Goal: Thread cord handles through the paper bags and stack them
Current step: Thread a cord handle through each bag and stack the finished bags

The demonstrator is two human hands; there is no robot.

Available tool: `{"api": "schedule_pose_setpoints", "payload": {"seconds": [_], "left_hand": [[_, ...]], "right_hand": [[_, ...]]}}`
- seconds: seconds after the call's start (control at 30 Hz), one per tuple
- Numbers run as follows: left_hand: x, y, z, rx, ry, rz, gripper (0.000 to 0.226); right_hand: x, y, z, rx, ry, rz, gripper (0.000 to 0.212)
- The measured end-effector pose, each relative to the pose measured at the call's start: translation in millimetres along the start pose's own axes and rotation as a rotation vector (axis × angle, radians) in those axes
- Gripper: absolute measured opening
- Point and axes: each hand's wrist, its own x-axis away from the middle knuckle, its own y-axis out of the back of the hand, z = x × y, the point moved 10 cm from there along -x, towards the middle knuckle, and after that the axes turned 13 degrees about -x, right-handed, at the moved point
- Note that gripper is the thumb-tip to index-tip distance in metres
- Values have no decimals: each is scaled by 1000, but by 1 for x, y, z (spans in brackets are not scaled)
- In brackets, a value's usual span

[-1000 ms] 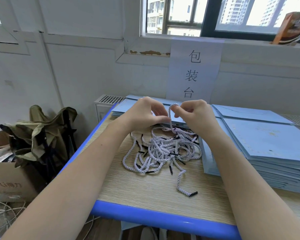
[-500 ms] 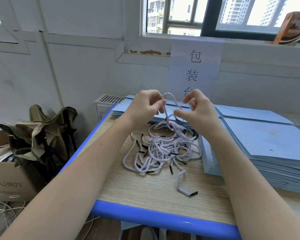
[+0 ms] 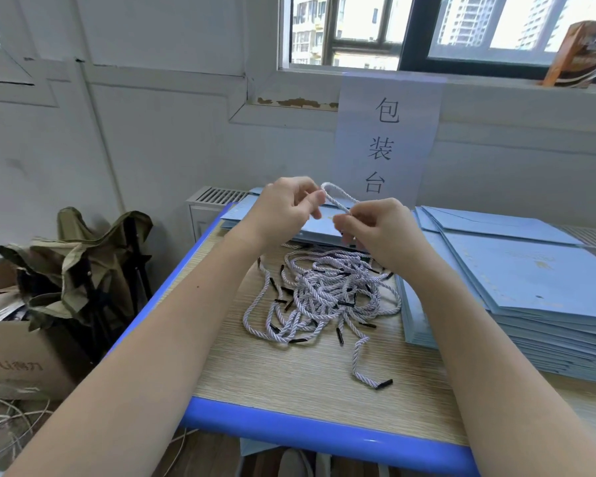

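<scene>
A tangled pile of white twisted cords (image 3: pixel 327 294) with black tips lies in the middle of the wooden table (image 3: pixel 289 370). Above its far edge, my left hand (image 3: pixel 283 208) and my right hand (image 3: pixel 375 228) both pinch one white cord (image 3: pixel 338 197), which loops between them. A thick stack of flat light-blue paper bags (image 3: pixel 530 290) sits on the right side of the table. A lower stack of blue paper bags (image 3: pixel 320 225) lies at the far edge, behind my hands.
The table has a blue rim (image 3: pixel 324 432). On the floor to the left stand a folded olive stool (image 3: pixel 83 270) and a cardboard box (image 3: pixel 18 356). A paper sign (image 3: pixel 386 142) hangs on the wall; a brown carton (image 3: pixel 578 53) rests on the windowsill.
My hands have lifted one cord up out of the pile. The loop has risen, and my right hand has closed lower on the cord.
</scene>
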Motion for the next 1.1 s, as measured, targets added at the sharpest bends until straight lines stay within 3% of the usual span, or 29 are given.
{"api": "schedule_pose_setpoints", "payload": {"seconds": [0.1, 0.2, 0.37, 0.53, 0.67, 0.77, 0.9, 1.1], "left_hand": [[1, -22, 28, -409, 55, 229, 29], [6, -34, 44, -475, 106, 345, 41], [4, -23, 41, -421, 83, 264, 37], [2, 2, 45, -167, 142, 117, 36], [1, 17, 36, -147, 113, -7, 27], [0, 20, 30, -135, 91, -75, 33], [1, 20, 28, -50, 106, -80, 51], [-1, 14, 26, 35, 103, -103, 48]], "right_hand": [[-2, 1, -5, -32, -14, -2, 18], [-3, 2, -8, -103, -20, -5, 9], [-3, 4, -7, -130, -26, -17, 9], [-5, 3, -9, -121, -31, -30, 14], [-4, 6, -14, -201, -66, -66, 9], [-4, 9, -15, -206, -71, -84, 7], [-5, 15, -15, -212, -74, -113, 6], [-3, 20, -9, -200, -42, -160, 8]]}}
